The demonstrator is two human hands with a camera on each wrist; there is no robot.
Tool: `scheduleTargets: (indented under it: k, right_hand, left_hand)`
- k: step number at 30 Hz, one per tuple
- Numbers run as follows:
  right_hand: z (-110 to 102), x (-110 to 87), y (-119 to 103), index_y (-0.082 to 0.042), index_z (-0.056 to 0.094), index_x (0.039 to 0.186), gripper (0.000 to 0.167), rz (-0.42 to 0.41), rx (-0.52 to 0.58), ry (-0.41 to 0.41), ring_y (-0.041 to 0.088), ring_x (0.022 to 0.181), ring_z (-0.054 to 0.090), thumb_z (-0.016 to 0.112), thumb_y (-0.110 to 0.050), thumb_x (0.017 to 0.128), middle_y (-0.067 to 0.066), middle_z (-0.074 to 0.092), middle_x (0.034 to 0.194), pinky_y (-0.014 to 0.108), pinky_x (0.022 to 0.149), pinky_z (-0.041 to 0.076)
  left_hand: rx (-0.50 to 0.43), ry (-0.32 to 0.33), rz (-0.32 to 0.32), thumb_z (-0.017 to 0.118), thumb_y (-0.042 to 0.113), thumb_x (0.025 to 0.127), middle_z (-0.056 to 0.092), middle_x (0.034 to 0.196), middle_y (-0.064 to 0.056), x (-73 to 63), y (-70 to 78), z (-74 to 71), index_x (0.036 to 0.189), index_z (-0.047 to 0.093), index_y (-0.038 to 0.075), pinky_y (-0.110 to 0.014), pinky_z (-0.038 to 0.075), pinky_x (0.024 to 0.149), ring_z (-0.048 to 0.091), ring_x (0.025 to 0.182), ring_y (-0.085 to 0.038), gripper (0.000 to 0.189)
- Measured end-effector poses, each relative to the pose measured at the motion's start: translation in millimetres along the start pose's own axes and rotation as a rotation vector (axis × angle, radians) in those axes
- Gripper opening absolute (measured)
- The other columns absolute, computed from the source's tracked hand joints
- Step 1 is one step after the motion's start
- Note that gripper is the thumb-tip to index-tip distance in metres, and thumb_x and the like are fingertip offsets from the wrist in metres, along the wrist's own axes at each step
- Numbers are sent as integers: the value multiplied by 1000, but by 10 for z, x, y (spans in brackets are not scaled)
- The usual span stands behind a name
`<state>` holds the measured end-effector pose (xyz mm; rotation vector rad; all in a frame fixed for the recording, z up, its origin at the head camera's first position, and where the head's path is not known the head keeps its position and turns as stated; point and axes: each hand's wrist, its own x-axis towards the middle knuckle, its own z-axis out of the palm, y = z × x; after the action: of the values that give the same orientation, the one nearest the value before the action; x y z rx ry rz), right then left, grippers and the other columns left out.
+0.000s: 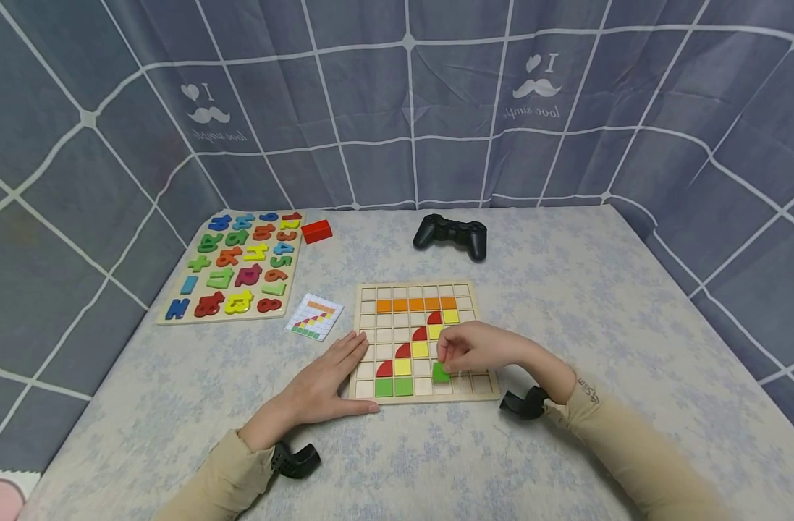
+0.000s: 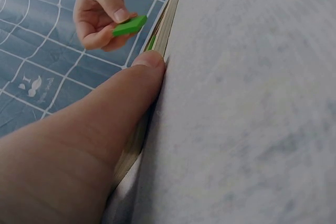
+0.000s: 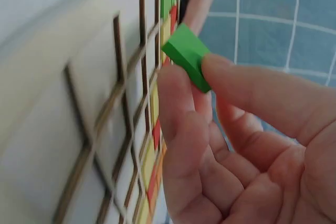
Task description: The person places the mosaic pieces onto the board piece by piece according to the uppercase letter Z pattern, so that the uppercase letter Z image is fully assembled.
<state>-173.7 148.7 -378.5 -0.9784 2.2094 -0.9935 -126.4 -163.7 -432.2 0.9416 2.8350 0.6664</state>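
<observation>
A wooden grid board [image 1: 383, 336] lies in front of me with orange squares [image 1: 416, 304], yellow squares [image 1: 420, 349], red quarter-circle pieces [image 1: 403, 351] and two green squares [image 1: 394, 387] set in its cells. Between thumb and fingers my right hand [image 1: 478, 346] pinches another green square block [image 3: 186, 53], held above the lower right of the board. The right wrist view shows that block tilted and apart from the grid. My left hand [image 1: 325, 383] rests at the board's lower left corner, fingers extended along the left side and thumb [image 2: 149, 61] against the near edge.
Left of the board lies a pattern card [image 1: 315, 317] with a matching coloured design. Farther left is a number puzzle board [image 1: 234, 268], with a red block [image 1: 316, 231] at its upper right corner. A black game controller [image 1: 451, 236] sits at the back.
</observation>
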Motion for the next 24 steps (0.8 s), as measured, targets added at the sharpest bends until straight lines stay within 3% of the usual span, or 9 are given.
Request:
scheduleTargets:
  k: [11,20,24]
  right_hand:
    - [246,222,-142,-12,65,86,4,51,-117,21,6,70,57,68,-11,84,-9,61,76,23,66,50]
    - [326,190,-214,-24,73,78,5,96,-355,153,2,66,53,76,-20,79,-15,59,77,24,59,46]
    - [248,101,-203,-21,73,85,8,101,-351,151,3,68,53,76,-19,78,-11,60,82,24,61,46]
  left_hand:
    - [-7,-5,-18,58,73,74,19,155,-4,2,0,-4,149,25,7,-42,23,112,10,142,-17,105]
    - [-10,-4,-21,58,73,74,19,155,-4,1,4,-10,149,25,7,-42,24,112,10,142,-17,105]
    - [-11,-1,-9,59,72,74,20,155,-6,-1,12,-11,149,26,6,-43,24,112,11,142,-19,105]
